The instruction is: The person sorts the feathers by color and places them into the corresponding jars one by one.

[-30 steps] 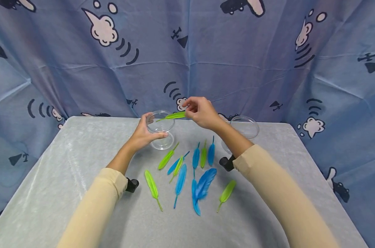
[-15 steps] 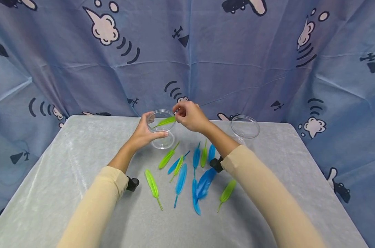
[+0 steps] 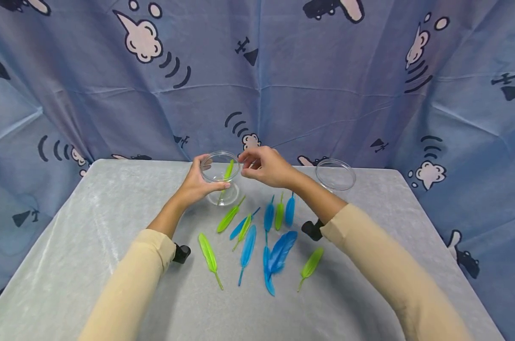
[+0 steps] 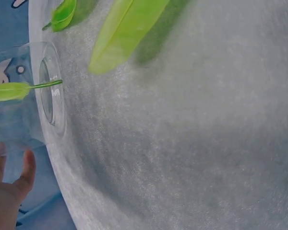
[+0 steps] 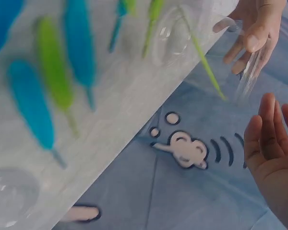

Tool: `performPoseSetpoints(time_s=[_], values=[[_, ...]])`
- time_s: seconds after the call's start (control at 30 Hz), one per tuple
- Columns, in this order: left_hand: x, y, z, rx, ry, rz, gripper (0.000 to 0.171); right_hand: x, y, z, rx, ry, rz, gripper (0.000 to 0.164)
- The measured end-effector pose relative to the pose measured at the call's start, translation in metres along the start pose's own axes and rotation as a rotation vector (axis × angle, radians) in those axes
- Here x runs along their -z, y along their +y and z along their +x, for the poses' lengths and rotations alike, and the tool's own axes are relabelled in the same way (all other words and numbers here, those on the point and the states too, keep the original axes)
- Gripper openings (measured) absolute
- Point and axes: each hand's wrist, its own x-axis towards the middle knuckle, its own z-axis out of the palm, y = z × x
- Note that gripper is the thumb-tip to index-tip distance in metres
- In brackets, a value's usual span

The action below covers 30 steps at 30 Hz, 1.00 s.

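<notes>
My left hand (image 3: pixel 198 184) grips the clear plastic jar (image 3: pixel 220 179), far, left of centre; green feather (image 3: pixel 228 170) leans inside. My right hand (image 3: pixel 269 167): loosely curled, holding nothing, just right of the jar. Drop-in seems done; next likely calls for pinching a loose green feather (image 3: pixel 208 251) nearer me

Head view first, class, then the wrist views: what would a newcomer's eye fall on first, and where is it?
Probably the bright blue feathers and green feathers, scattered across the middle of the gray table. Next might come the clear cup near the far edge, gripped by the left hand, with one green feather leaning inside it. The right hand is just beside its rim.
</notes>
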Motion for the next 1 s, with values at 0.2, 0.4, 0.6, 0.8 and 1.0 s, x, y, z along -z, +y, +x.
performPoseSetpoints(time_s=[0.2,0.4,0.6,0.8,1.0], values=[[0.0,0.001,0.001,-0.002,0.001,0.018,0.106,0.017,0.026,-0.042,-0.014,-0.167,0.029,0.028],[0.002,0.001,0.001,-0.008,0.002,0.01,0.106,0.025,0.06,-0.088,-0.009,-0.249,0.106,0.03],[0.002,0.001,-0.001,-0.012,-0.003,-0.004,0.105,0.023,0.096,-0.127,-0.076,-0.334,0.177,0.029],[0.002,0.001,-0.001,-0.022,-0.01,-0.019,0.104,0.019,0.123,-0.154,-0.137,-0.375,0.238,0.029],[0.002,-0.002,0.0,-0.018,-0.008,-0.015,0.104,0.014,0.135,-0.168,-0.164,-0.409,0.299,0.032]])
